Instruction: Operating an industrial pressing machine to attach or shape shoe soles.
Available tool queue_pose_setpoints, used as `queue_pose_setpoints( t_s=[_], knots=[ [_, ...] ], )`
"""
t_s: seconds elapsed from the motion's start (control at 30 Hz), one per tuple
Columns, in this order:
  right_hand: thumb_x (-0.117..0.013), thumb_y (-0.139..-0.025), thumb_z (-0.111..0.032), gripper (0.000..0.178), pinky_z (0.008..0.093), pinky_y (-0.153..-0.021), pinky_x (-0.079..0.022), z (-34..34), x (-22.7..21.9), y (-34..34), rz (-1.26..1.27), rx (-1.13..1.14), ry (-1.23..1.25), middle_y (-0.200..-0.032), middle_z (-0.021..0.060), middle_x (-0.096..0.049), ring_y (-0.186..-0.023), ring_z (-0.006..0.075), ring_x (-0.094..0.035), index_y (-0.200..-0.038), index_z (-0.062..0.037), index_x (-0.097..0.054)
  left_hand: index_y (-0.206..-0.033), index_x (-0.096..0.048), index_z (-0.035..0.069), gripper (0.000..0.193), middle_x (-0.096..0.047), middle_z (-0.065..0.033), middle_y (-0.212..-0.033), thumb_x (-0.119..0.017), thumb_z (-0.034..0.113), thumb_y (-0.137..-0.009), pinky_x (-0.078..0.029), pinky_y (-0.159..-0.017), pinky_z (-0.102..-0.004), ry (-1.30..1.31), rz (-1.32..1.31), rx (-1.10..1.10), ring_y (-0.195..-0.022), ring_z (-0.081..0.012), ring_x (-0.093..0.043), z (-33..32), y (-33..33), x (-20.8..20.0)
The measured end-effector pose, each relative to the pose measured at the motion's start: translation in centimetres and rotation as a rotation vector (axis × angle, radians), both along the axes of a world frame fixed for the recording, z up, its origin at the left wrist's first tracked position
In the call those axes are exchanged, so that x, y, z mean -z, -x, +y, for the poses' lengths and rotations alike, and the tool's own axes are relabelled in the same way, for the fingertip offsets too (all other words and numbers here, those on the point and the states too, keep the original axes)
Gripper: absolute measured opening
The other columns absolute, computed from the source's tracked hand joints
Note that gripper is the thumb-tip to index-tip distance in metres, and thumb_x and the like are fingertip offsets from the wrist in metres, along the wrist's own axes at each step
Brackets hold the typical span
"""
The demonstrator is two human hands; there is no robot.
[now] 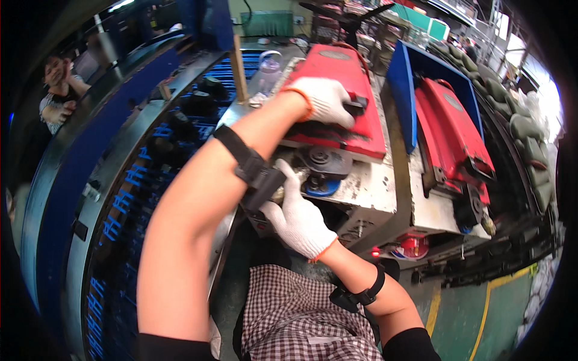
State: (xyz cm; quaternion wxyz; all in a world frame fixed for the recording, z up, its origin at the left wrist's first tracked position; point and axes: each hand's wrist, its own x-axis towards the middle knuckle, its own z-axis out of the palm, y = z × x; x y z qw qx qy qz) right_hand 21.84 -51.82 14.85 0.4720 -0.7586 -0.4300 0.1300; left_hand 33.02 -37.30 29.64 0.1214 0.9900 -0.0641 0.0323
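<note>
My left hand (pixel 328 103), in a white knitted glove with an orange cuff, reaches over a red machine cover (pixel 322 63). Its fingers are curled round a black handle (pixel 357 104) on that cover. Lower down, my right hand (pixel 299 221), gloved the same way, is at the machine's front left corner. Thumb and forefinger curve round something there, mostly hidden behind the black device (pixel 263 183) strapped to my left forearm; only a dull yellowish bit shows. Beside the right fingertips sits a dark round machine part (pixel 324 161) with a blue piece (pixel 322 188) under it.
A similar red machine (pixel 454 126) stands at right inside a blue guard (pixel 400 90). Left of me runs a conveyor with blue bars (pixel 129 180). A clear bottle (pixel 269 71) stands behind my left wrist. Another person (pixel 60 90) is beyond the conveyor. Green padded shapes (pixel 527 129) line the far right.
</note>
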Motion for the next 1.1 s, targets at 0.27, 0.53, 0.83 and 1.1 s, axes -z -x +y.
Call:
queue_pose_setpoints(
  t_s=[0.27,0.53,0.83,1.1],
  knots=[
    [-0.06,-0.102,-0.024,0.035,0.041,-0.097,-0.056,-4.8,-5.0,-6.2,0.013,-0.14,-0.085,-0.12,0.0175,-0.074,-0.111,0.0354,-0.073,-0.133,-0.0081,-0.067,-0.124,-0.074,0.012,0.051,-0.076,-0.0166,-0.114,-0.079,0.031,-0.077,-0.056,-0.097,-0.0395,0.089,-0.21,-0.047,-0.109,-0.031,-0.072,0.8,-1.0,-7.2],
    [-0.065,-0.095,-0.036,0.062,0.0394,-0.108,-0.05,-0.1,-8.8,-18.8,-0.18,0.025,0.075,-0.133,0.0275,-0.067,-0.125,0.0348,-0.066,-0.145,-0.0004,-0.058,-0.129,-0.064,0.004,0.049,-0.063,-0.0193,-0.126,-0.064,0.036,-0.092,-0.043,-0.104,-0.05,-0.289,-1.166,0.093,-0.12,-0.0379,-0.056,0.8,-2.6,-7.2],
    [-0.075,-0.076,-0.06,0.107,0.0483,-0.112,-0.049,7.0,-2.2,-31.5,-0.407,0.299,0.531,-0.154,0.0373,-0.041,-0.138,0.0496,-0.054,-0.164,-0.0133,-0.035,-0.147,-0.059,0.014,0.066,-0.057,-0.0163,-0.151,-0.079,0.028,-0.086,-0.042,-0.117,-0.0429,-0.083,-1.24,0.112,-0.141,-0.0359,-0.052,0.9,1.1,-1.1],
    [-0.061,-0.101,-0.045,0.038,0.0375,-0.065,-0.059,3.0,-10.1,-21.6,0.751,0.062,-0.274,-0.112,0.0123,-0.074,-0.098,0.0221,-0.073,-0.122,-0.0142,-0.065,-0.144,-0.053,0.001,0.044,-0.061,-0.0149,-0.139,-0.064,0.02,-0.105,-0.055,-0.103,-0.0366,1.737,-0.341,-0.335,-0.118,-0.027,-0.066,6.0,10.8,10.6]
  ],
)
